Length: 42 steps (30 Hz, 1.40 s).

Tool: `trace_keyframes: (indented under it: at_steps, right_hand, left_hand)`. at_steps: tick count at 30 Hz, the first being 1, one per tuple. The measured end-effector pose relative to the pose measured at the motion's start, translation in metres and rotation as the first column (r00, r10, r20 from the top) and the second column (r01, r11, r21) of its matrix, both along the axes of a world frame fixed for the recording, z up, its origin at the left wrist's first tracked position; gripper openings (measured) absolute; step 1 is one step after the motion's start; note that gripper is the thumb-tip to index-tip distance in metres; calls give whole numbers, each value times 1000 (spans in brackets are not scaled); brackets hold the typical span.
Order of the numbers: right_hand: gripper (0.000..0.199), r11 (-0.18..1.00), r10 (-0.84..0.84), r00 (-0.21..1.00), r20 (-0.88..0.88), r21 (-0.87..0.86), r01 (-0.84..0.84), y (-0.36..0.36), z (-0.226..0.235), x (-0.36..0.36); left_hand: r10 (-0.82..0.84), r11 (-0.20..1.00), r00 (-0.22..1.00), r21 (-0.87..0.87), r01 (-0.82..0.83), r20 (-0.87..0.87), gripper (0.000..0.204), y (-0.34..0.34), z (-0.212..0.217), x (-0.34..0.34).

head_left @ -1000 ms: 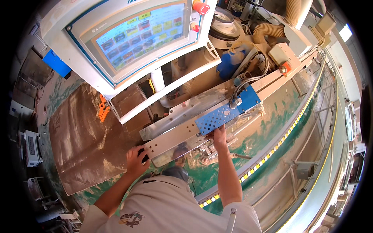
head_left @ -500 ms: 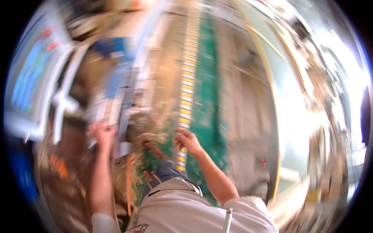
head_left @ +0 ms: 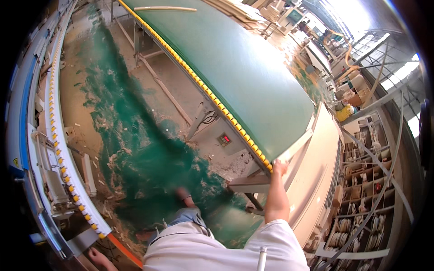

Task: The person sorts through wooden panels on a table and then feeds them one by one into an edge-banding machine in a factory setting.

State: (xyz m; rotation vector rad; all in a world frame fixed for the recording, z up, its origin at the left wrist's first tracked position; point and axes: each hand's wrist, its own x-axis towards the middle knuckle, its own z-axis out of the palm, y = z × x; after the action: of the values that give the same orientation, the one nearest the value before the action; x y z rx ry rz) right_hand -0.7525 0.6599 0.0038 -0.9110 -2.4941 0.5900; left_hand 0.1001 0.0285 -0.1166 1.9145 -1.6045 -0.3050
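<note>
The right hand gripped the near corner of a long pale wooden panel on the green-topped conveyor table, apparently to steady it. The left hand hung low beside the yellow-roller rail; its grip couldn't be told.

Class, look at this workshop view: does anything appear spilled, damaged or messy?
Yes. The green floor is worn to bare patches and littered with wood scraps and dust, thickest by the left conveyor. The right hand rests on the table corner.
</note>
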Motion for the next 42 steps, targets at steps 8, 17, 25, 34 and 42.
trace_keyframes:
  at_steps: [8,17,25,34,42]
  right_hand:
    - [73,567,90,980,176,-818,95,161,-44,-55]
    - [41,936,24,987,156,-351,33,91,26,-72]
    - [35,181,960,205,189,136,-974,-144,122,48]
    - [69,-953,281,-949,140,161,-259,-512,147,356]
    - [68,-956,-4,-936,353,273,107,-763,90,659]
  left_hand:
    - [-951,83,289,813,576,-107,10,200,-10,-128]
    - [-224,479,878,737,477,-422,12,146,93,-317]
    - [-175,665,607,362,654,-775,26,71,166,-326]
    - [166,887,-167,221,-406,-972,54,55,152,-21]
    - [157,769,-335,328,-548,-929,47,221,124,173]
